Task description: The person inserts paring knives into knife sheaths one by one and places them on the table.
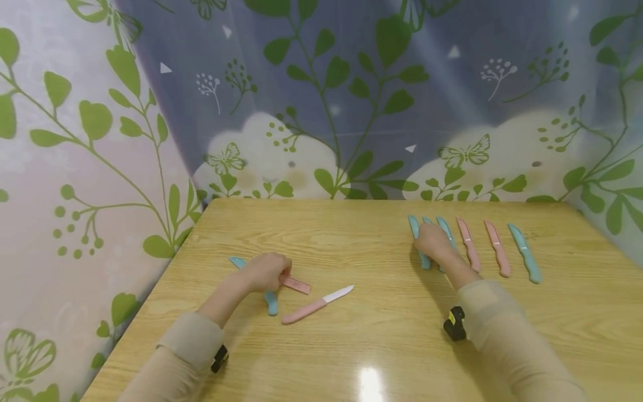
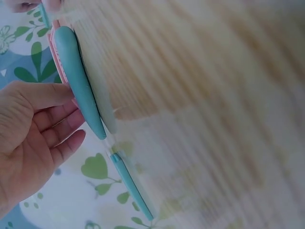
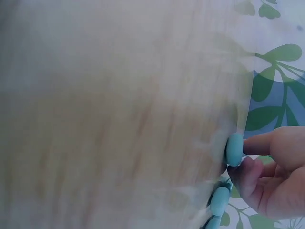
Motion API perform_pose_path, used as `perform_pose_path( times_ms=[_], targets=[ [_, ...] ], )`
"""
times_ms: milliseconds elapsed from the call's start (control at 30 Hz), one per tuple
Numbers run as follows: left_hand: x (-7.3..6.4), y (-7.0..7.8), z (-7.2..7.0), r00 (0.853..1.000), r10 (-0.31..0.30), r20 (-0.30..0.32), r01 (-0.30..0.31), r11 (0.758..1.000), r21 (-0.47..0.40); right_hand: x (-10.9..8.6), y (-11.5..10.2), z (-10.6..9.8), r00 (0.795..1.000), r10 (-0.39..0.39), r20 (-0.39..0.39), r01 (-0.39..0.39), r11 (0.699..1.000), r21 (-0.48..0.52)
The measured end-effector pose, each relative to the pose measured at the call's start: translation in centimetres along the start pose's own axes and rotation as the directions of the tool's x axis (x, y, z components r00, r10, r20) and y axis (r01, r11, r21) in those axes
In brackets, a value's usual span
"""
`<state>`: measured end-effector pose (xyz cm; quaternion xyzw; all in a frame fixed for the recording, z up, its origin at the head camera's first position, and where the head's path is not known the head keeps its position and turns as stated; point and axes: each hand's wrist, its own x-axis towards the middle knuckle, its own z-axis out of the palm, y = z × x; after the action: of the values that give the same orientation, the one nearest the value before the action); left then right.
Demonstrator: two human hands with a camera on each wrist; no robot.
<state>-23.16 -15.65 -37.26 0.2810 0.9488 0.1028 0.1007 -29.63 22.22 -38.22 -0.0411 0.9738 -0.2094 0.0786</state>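
Observation:
In the head view my left hand (image 1: 268, 272) pinches a pink knife sheath (image 1: 296, 285). Under that hand lies a teal sheathed knife (image 1: 272, 304), partly hidden; its handle (image 2: 78, 81) covers much of the pink sheath in the left wrist view. Just right of it lies a pink knife (image 1: 306, 310) with its white blade bare. At the back right, my right hand (image 1: 436, 244) pinches the handle of a teal knife (image 3: 234, 149), apparently the leftmost of the row. Fingers hide parts of the neighbouring teal knives (image 1: 443, 224).
Right of my right hand lie two pink sheathed knives (image 1: 468, 245) (image 1: 497, 249) and a teal sheathed knife (image 1: 524, 254), roughly parallel. The wooden table (image 1: 351, 240) meets a leaf-patterned curtain (image 1: 301, 139) at its back edge.

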Motion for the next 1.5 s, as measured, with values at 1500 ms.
perform_pose_path(
  times_ms=[1500],
  targets=[
    [-0.4,-2.0,-3.3,0.964,-0.15,-0.219,0.049,0.912,-0.407,-6.2,-17.6,6.7,0.25,-0.906,0.343,0.962,0.193,-0.191]
  ],
)
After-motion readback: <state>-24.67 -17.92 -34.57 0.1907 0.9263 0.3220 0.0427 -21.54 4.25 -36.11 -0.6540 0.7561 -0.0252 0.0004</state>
